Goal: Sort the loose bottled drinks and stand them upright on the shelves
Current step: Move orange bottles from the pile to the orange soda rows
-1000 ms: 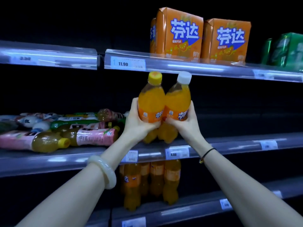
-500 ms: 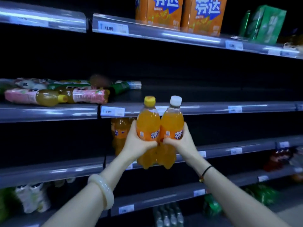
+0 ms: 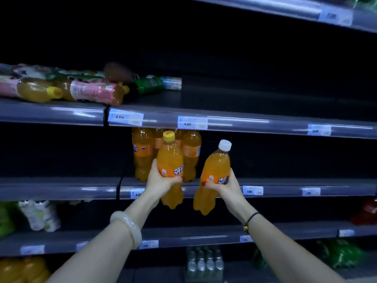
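Two orange soda bottles are in our grip, one to each hand. Our left hand [image 3: 161,181] wraps the label band of the yellow-capped bottle [image 3: 171,160], which stands upright; our right hand [image 3: 225,185] clasps the white-capped bottle [image 3: 216,170], which leans right. Both bottles hang in the air at the front edge of the middle shelf [image 3: 285,187], apart from each other, their lumpy bases below the shelf lip. The plastic is smooth and clear, the liquid bright orange.

Just behind the left one stands a cluster of orange bottles [image 3: 142,154] on that shelf; we count three fronts, perhaps a fourth behind, and their caps are cut off by the shelf above.

A pale glossy bangle [image 3: 127,227] rings our left wrist, a thin dark cord [image 3: 252,218] our right.

On the upper shelf [image 3: 51,112], far left, a heap of loose bottles [image 3: 85,88] lies flat, pink and green labels tangled, too blurred to count. Lower down, a wrapped pack of clear bottles [image 3: 205,260] is dim, and the green and red shapes at right are unreadable.
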A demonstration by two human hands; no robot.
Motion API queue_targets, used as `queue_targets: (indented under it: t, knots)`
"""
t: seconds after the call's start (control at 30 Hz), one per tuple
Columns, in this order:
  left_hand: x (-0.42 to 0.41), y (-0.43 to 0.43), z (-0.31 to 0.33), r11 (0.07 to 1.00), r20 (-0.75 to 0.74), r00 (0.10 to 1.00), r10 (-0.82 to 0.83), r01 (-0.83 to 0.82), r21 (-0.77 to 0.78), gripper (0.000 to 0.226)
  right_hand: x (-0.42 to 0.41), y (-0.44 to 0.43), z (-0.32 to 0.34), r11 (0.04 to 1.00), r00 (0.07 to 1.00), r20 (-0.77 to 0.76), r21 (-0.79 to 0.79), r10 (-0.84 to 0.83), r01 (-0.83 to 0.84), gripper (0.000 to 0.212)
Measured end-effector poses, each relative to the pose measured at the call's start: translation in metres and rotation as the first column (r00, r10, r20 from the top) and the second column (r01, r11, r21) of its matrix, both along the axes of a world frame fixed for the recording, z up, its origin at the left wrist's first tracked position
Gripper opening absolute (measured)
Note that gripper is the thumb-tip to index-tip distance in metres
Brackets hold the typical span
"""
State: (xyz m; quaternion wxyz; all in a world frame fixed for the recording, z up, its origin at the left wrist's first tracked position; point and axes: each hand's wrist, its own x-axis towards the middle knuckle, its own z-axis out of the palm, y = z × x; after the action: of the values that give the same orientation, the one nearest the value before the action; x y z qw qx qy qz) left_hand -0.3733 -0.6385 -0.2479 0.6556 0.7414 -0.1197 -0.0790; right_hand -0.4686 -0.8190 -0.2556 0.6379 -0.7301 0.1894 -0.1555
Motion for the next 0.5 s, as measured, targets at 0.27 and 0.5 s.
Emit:
queue_targets:
  t: [0.27,0.5]
  knots:
    - [0.041,-0.016,-0.016,0.991,-0.001,0.992,0.125,-0.125,0.038,0.091,0.056,-0.03,-0.013,0.995,0.999,0.0,0.091,-0.037,0.037,0.07]
    - [0.077,-0.027,-0.017,0.99,0.066,0.994,0.092,-0.098,0.1,0.092,0.082,-0.051,-0.019,0.986,0.987,0.045,0.067,-0.156,0.153,0.074]
